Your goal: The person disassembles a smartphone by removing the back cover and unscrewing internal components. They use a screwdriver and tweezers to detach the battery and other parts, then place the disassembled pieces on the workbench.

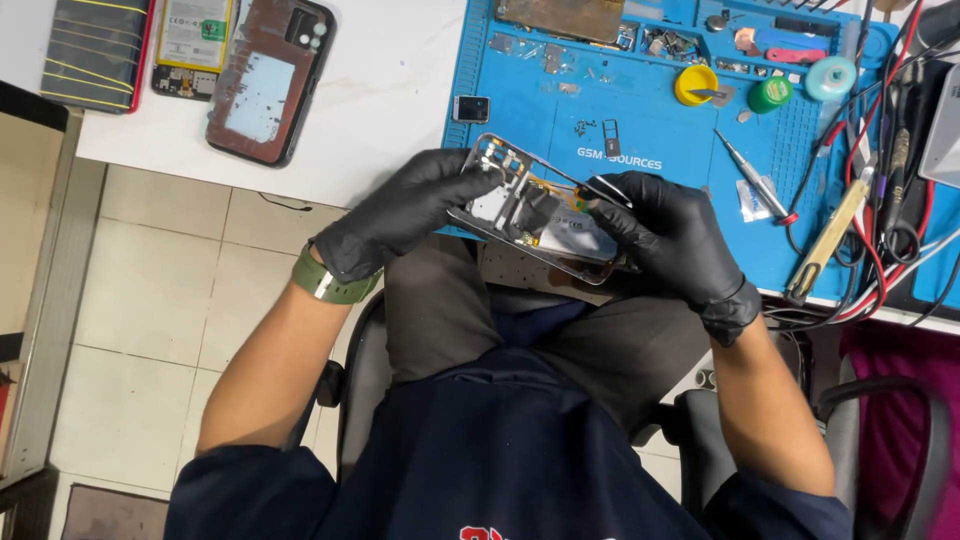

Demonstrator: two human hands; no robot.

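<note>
An opened phone frame (530, 215) with exposed boards and a flex cable hangs tilted over my lap at the front edge of the blue work mat (640, 130). My left hand (405, 210), in a black glove, grips the frame's left end. My right hand (670, 235), also gloved in black, pinches thin tweezers (592, 190) whose tips touch the orange flex cable inside the frame. A green watch sits on my left wrist.
On the white table at the back left lie a phone back cover (268, 80), a battery (192, 45) and a dark phone (95, 50). The mat carries a screwdriver (755, 180), yellow (695, 85) and green (770, 93) pots, small parts, and cables (890, 200) at right.
</note>
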